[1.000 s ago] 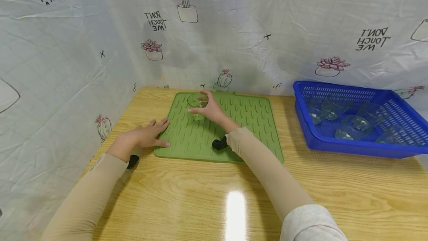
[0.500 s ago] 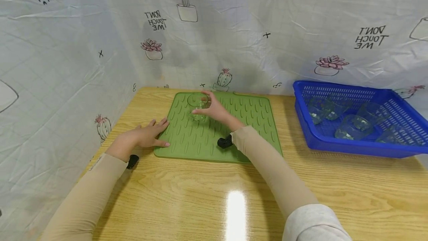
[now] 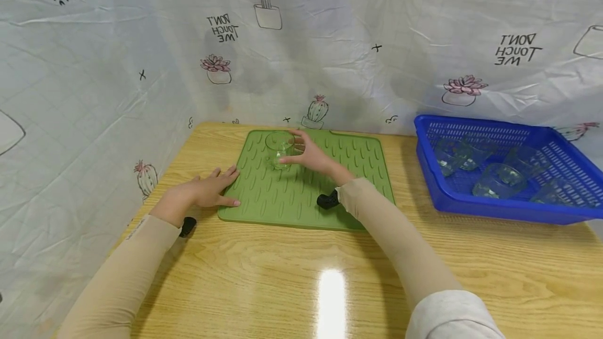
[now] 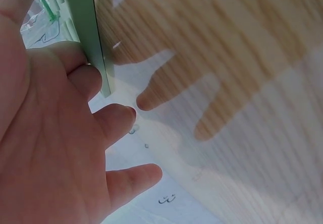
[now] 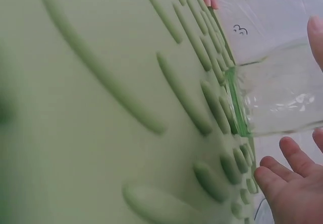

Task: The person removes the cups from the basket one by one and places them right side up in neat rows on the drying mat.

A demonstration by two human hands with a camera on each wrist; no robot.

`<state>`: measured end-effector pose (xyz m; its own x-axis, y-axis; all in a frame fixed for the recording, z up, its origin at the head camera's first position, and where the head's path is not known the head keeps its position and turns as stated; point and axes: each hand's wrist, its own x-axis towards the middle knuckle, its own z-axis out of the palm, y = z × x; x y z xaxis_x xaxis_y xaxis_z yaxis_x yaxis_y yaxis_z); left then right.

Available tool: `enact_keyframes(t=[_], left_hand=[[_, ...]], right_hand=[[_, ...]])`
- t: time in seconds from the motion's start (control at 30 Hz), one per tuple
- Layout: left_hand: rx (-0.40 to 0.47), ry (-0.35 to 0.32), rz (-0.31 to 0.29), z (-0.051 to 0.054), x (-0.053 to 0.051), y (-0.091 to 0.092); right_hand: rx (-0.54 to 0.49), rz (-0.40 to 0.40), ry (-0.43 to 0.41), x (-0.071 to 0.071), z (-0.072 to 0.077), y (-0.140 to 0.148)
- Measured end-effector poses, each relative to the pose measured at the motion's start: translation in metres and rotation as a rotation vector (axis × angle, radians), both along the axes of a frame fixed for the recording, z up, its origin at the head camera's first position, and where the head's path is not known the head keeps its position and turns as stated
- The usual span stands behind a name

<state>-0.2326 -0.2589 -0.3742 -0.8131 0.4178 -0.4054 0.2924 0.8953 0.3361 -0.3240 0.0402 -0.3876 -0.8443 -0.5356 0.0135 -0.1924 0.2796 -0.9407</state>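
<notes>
as the glass [image 3: 280,150] stands mouth up on the mat [image 3: 282,195], long axis vertical, left fingers [image 4: 135,181] splayed, right fingers [image 5: 298,158] spread

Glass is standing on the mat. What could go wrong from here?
The right hand is spread close beside the glass; a brush might tip it on the ridged mat. The left hand is at the mat's left edge; a push there could jolt the glass. Glasses sit close together in the blue basket, so they may knock.
</notes>
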Motion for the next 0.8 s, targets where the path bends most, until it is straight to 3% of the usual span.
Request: enact_keyframes(t=[0.27, 0.8], left_hand=[[-0.003, -0.004, -0.001, 0.000, -0.001, 0.003], [0.003, -0.006, 0.003, -0.005, -0.002, -0.001]], right_hand=[[0.012, 0.009, -0.017, 0.000, 0.005, 0.017], [0.006, 0.068, 0.034, 0.016, 0.015, 0.049]])
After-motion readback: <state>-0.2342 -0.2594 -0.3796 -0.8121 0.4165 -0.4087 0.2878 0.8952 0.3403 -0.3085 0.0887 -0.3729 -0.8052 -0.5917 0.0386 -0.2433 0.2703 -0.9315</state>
